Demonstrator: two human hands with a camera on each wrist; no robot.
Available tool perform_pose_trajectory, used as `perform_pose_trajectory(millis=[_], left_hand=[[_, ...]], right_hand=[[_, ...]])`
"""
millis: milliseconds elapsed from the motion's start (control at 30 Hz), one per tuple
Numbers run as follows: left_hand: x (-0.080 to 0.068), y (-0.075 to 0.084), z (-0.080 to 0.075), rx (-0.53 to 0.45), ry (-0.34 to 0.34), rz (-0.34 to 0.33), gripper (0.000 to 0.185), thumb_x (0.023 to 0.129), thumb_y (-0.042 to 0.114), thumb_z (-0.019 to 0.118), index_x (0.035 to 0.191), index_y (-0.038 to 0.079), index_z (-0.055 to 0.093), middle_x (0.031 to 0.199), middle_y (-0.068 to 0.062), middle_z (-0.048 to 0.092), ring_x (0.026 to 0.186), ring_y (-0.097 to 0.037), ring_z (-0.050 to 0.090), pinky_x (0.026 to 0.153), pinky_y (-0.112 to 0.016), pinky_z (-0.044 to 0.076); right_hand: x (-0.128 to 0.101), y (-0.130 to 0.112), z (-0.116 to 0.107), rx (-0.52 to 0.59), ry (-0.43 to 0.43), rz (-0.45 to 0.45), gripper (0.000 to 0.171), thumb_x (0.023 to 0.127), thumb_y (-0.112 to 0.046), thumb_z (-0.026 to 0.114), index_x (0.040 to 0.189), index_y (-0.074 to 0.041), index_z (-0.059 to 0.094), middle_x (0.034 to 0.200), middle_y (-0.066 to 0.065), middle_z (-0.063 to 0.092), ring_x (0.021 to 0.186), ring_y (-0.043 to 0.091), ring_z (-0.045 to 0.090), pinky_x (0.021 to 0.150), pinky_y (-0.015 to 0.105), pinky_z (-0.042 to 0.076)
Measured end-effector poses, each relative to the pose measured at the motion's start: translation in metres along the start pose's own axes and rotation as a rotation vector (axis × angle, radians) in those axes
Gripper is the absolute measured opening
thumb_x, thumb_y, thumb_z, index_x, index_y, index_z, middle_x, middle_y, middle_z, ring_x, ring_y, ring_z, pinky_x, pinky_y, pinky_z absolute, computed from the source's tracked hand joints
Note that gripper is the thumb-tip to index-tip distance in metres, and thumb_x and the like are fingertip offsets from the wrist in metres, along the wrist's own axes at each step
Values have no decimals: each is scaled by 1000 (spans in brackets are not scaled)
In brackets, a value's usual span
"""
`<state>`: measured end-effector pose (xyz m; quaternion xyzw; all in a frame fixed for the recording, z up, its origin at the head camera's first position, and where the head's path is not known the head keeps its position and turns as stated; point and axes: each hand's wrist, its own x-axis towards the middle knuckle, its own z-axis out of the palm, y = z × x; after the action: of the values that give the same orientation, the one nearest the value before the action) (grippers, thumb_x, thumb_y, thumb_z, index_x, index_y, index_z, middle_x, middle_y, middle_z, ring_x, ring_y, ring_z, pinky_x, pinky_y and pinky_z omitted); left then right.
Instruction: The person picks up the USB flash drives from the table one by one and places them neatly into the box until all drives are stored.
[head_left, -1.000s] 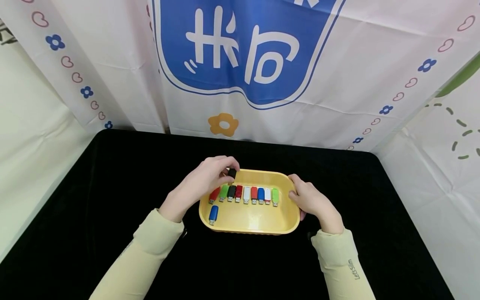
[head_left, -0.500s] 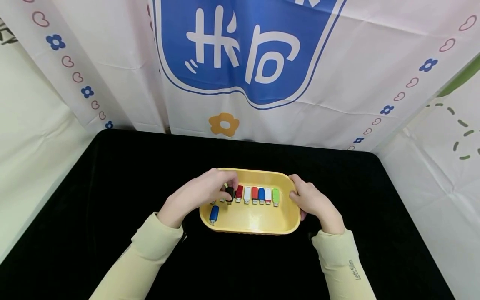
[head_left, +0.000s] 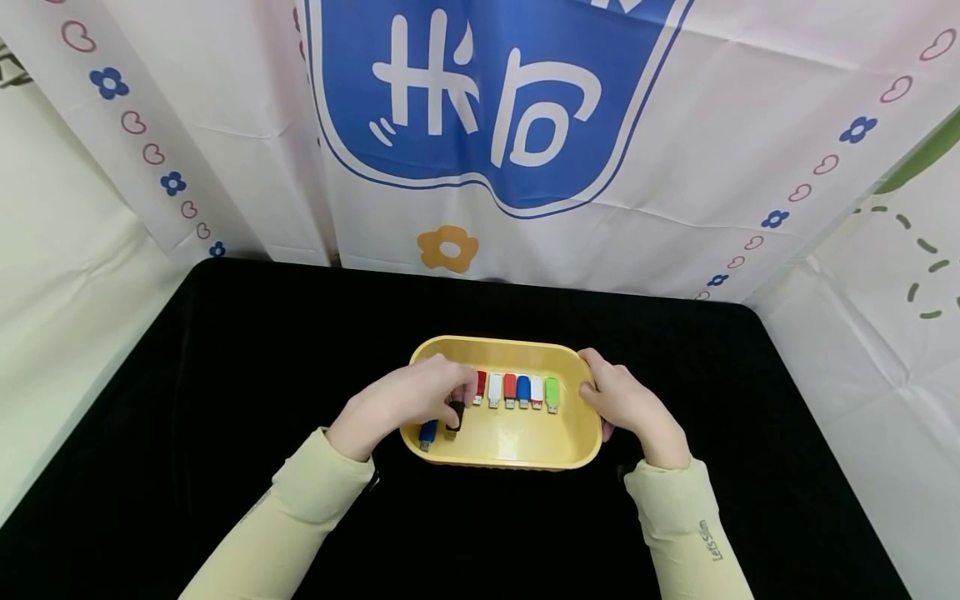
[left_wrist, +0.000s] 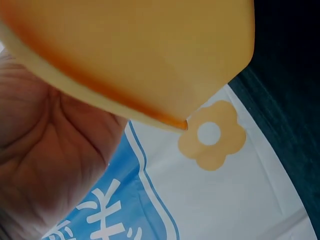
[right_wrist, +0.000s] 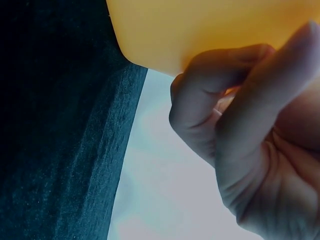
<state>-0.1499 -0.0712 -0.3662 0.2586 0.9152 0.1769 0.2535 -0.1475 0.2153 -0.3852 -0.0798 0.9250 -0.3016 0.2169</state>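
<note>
A yellow tray (head_left: 517, 446) sits on the black table and holds a row of coloured USB sticks (head_left: 516, 389). My left hand (head_left: 408, 400) reaches into the tray's left part and pinches a black USB stick (head_left: 454, 417) just right of a blue stick (head_left: 428, 432) near the front wall. My right hand (head_left: 622, 402) grips the tray's right rim (head_left: 592, 392), fingers curled round it. In the left wrist view only my palm (left_wrist: 50, 165) and the tray's outer wall (left_wrist: 150, 55) show. In the right wrist view my curled fingers (right_wrist: 235, 100) hold the tray wall (right_wrist: 200, 30).
The black cloth-covered table (head_left: 225, 358) surrounds the tray on all sides. A white banner (head_left: 480, 125) with a blue emblem and flower prints hangs behind the far edge. White cloth walls stand at left and right.
My left hand has carried the black USB stick from the tray's back-left rim down toward the front left, beside the blue stick. It now hides the row's leftmost sticks. The right hand stayed put.
</note>
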Motion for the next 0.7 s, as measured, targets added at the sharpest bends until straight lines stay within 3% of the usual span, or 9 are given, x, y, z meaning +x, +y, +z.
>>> perform_pose_trajectory(millis=[267, 433, 700], left_hand=[[0, -2, 6, -3, -8, 32, 21, 79, 6, 83, 82, 14, 64, 75, 3, 58, 72, -12, 53, 67, -26, 46], [2, -2, 8, -8, -21, 16, 22, 79, 8, 84, 81, 14, 63, 75, 3, 58, 72, -12, 52, 65, -25, 45], [2, 3, 13, 71, 32, -10, 25, 76, 9, 87, 79, 14, 63, 76, 2, 61, 68, -12, 53, 63, -25, 46]], right_hand=[[0, 0, 1, -3, 5, 0, 43, 103, -9, 44, 145, -6, 36, 76, 14, 65, 41, 17, 59, 42, 34, 54], [0, 0, 0, 2, 3, 1, 44, 103, -9, 44, 146, -6, 35, 75, 15, 65, 40, 17, 59, 42, 34, 54], [-1, 0, 1, 3, 1, -10, 44, 103, -8, 44, 146, -5, 34, 74, 15, 65, 40, 17, 59, 42, 35, 54]])
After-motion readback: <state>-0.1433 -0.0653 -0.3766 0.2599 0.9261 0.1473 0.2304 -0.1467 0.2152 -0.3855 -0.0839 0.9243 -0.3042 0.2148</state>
